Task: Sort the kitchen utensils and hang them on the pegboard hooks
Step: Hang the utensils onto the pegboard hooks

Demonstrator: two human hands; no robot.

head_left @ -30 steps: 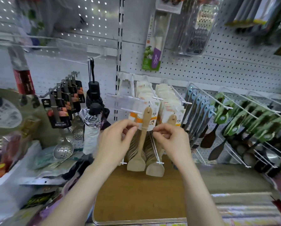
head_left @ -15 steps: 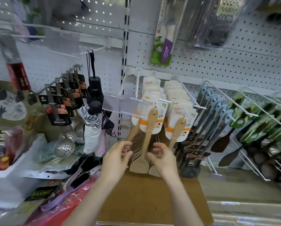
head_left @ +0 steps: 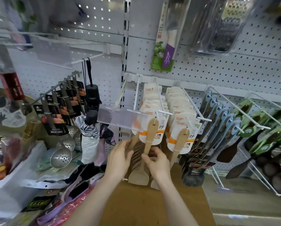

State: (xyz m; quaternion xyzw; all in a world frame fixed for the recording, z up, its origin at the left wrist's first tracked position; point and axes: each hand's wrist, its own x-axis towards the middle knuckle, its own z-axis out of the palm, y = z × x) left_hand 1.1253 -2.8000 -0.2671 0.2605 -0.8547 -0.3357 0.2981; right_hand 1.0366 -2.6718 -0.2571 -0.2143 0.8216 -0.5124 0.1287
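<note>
Packed wooden spatulas (head_left: 151, 132) and a clear label strip (head_left: 118, 119) crowd the hooks (head_left: 165, 112); open room lies over the cardboard (head_left: 144, 206).

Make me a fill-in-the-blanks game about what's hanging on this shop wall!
The left hand and right hand hold ___ spatulas. The holey metal skimmers hang to the hands' ___. Between the spatulas and the green-handled utensils hang ones with ___ handles.
Missing words: wooden, left, blue.
</note>
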